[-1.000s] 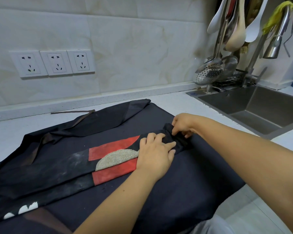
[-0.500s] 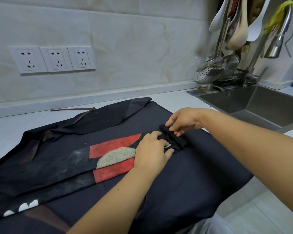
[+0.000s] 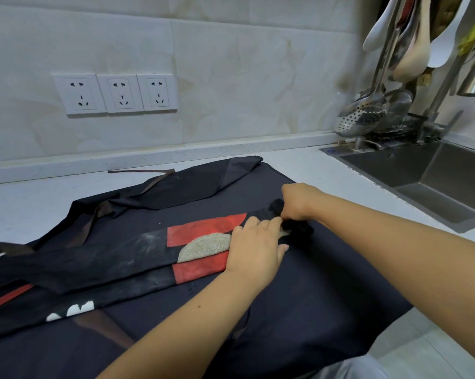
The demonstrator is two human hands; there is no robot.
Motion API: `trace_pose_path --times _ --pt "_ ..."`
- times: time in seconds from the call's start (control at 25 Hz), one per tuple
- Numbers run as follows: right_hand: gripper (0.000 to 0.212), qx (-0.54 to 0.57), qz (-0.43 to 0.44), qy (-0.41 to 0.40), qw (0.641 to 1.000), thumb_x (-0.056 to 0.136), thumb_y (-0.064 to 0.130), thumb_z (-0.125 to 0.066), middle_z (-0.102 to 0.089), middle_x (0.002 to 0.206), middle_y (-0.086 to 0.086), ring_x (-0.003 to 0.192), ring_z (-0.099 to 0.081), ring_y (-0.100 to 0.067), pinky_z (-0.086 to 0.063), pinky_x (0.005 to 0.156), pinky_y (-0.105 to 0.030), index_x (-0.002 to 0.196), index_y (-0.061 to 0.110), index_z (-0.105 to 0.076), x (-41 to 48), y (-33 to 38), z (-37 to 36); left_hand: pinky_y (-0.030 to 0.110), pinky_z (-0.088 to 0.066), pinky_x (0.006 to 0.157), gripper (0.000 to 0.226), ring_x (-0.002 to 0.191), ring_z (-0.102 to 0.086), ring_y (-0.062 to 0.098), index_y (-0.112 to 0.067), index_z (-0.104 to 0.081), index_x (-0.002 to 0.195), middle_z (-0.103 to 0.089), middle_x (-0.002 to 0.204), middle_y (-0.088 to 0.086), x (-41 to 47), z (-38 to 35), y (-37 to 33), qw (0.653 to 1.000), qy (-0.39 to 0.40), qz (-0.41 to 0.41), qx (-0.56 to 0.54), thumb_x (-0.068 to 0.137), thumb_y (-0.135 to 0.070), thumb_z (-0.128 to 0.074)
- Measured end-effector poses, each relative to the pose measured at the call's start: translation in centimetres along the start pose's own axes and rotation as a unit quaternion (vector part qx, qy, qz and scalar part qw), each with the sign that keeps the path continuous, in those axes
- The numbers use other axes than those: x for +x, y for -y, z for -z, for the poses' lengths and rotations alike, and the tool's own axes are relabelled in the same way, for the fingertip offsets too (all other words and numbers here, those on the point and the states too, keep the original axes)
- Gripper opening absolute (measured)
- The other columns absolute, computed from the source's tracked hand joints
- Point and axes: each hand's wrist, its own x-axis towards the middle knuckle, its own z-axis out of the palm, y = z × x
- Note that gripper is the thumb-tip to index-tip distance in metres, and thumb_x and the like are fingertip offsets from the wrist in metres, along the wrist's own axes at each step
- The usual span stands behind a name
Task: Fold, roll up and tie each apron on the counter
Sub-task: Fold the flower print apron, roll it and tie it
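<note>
A dark apron with red and beige patches lies folded into a long strip (image 3: 137, 255) across a larger dark apron (image 3: 313, 296) spread over the white counter (image 3: 39, 203). The strip's right end is turned into a small tight roll (image 3: 296, 227). My left hand (image 3: 255, 247) lies palm down on the strip just left of the roll, fingertips touching it. My right hand (image 3: 299, 202) pinches the far side of the roll from above. A brown tie strap (image 3: 146, 175) trails toward the wall.
A steel sink (image 3: 436, 181) is set into the counter at right, with ladles and spoons (image 3: 367, 113) hanging above its rim. Three wall sockets (image 3: 115, 93) sit on the tiled backsplash. The lower apron's right edge hangs over the counter's front edge.
The roll at the strip's right end has grown tighter as both hands turned it leftward. My right hand shifted from beside the roll to on top of it.
</note>
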Motion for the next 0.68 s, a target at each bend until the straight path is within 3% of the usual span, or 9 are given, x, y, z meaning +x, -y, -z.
trace_pose_path --times 0.08,0.16,0.24,0.28,0.4,0.48,0.56,0.64,0.68 --pt "0.029 -0.071 0.034 -0.079 0.994 0.083 0.021 -0.061 -0.059 0.098 -0.008 0.098 -0.059 -0.029 -0.039 0.066 -0.031 0.107 0.008 -0.050 -0.8 1.2 -0.9 0.032 -0.033 0.081 0.033 0.108 -0.047 0.019 -0.026 -0.055 0.123 -0.061 0.108 -0.006 -0.6 0.1 0.6 0.999 0.006 -0.007 -0.037 0.094 -0.041 -0.053" --pt "0.027 -0.098 0.053 -0.104 0.988 0.084 0.019 -0.061 -0.060 0.105 -0.010 0.099 -0.058 -0.030 -0.037 0.067 -0.032 0.107 0.008 -0.049 -1.4 1.9 -1.4 0.032 -0.028 0.077 0.030 0.105 -0.048 0.019 -0.029 -0.061 0.119 -0.063 0.109 -0.011 -1.0 0.1 0.9 0.999 0.001 -0.021 -0.027 0.094 -0.041 -0.051" --pt "0.011 -0.025 0.053 -0.071 0.996 0.088 0.019 -0.057 -0.061 0.094 -0.010 0.086 -0.058 -0.029 -0.041 0.065 -0.033 0.089 0.009 -0.052 -1.5 1.2 -0.7 0.033 -0.023 0.074 0.031 0.102 -0.050 0.017 -0.037 -0.064 0.117 -0.063 0.115 -0.017 -1.2 -0.3 1.1 1.000 -0.020 -0.015 0.002 0.091 -0.044 -0.049" --pt "0.015 0.071 0.045 -0.030 0.996 0.091 0.020 -0.055 -0.061 0.086 -0.010 0.079 -0.057 -0.027 -0.045 0.064 -0.034 0.082 0.008 -0.053 -1.1 0.4 -0.1 0.034 -0.023 0.074 0.031 0.102 -0.050 0.017 -0.039 -0.064 0.117 -0.062 0.118 -0.019 -1.3 -0.4 1.2 0.999 -0.031 -0.010 0.003 0.091 -0.045 -0.049" --pt "0.011 0.370 -0.020 0.108 0.923 0.093 0.009 -0.060 -0.056 0.074 -0.007 0.060 -0.052 -0.017 -0.050 0.058 -0.024 0.082 0.010 -0.056 -0.4 -1.5 1.1 0.036 -0.022 0.077 0.031 0.110 -0.046 0.018 -0.041 -0.061 0.122 -0.057 0.127 -0.018 -1.3 -0.4 1.3 1.000 -0.018 0.002 -0.022 0.094 -0.044 -0.048" --pt "0.015 0.394 -0.060 0.151 0.905 0.089 0.009 -0.066 -0.052 0.071 -0.004 0.060 -0.049 -0.012 -0.048 0.052 -0.021 0.083 0.015 -0.053 0.0 -2.1 0.8 0.036 -0.023 0.078 0.031 0.113 -0.044 0.018 -0.041 -0.060 0.123 -0.056 0.130 -0.017 -1.3 -0.4 1.2 1.000 -0.014 0.003 -0.024 0.095 -0.045 -0.047" --pt "0.015 0.349 -0.096 0.198 0.911 0.087 0.018 -0.069 -0.055 0.083 -0.004 0.074 -0.054 -0.014 -0.049 0.056 -0.025 0.093 0.014 -0.056 0.3 -1.8 0.6 0.037 -0.024 0.079 0.033 0.115 -0.042 0.018 -0.041 -0.058 0.125 -0.054 0.133 -0.017 -1.3 -0.3 1.1 1.000 -0.005 0.008 -0.025 0.096 -0.046 -0.045" --pt "0.021 0.318 -0.113 0.200 0.920 0.087 0.022 -0.070 -0.056 0.093 -0.005 0.086 -0.056 -0.019 -0.050 0.059 -0.028 0.100 0.011 -0.057 0.7 -1.3 0.6 0.038 -0.026 0.081 0.034 0.118 -0.041 0.018 -0.041 -0.057 0.127 -0.052 0.134 -0.017 -1.3 -0.2 1.2 1.000 0.001 0.009 -0.018 0.096 -0.047 -0.044" --pt "0.020 0.300 -0.106 0.183 0.930 0.087 0.021 -0.069 -0.055 0.090 -0.006 0.083 -0.056 -0.019 -0.050 0.057 -0.028 0.097 0.009 -0.057 0.7 -0.8 0.7 0.038 -0.027 0.081 0.034 0.118 -0.041 0.018 -0.040 -0.057 0.127 -0.052 0.135 -0.017 -1.3 -0.2 1.3 1.000 0.004 0.009 -0.015 0.096 -0.047 -0.044"
